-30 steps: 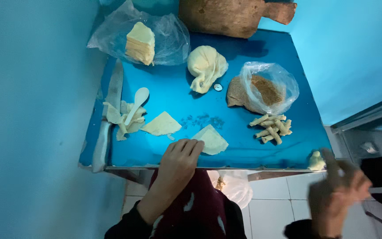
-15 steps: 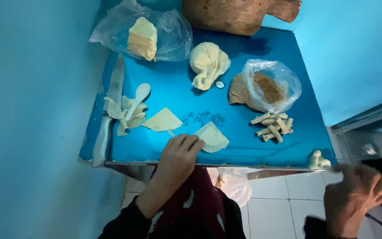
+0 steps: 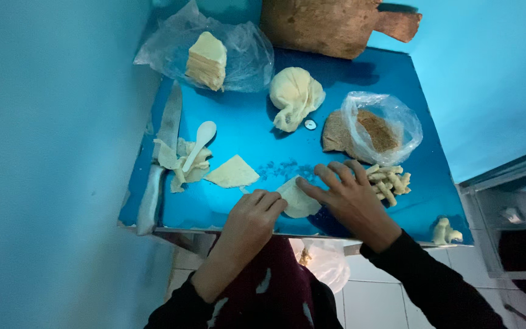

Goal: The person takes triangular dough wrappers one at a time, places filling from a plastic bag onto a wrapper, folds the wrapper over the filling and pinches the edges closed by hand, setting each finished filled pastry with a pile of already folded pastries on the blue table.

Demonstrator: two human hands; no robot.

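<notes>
Both your hands rest on one dough sheet (image 3: 299,200): left hand (image 3: 252,214) curled, right hand (image 3: 349,196) spread flat.

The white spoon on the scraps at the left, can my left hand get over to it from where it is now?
Probably yes. The left hand rests on the dough sheet; bare blue table and one flat triangular sheet lie between it and the white spoon.
</notes>
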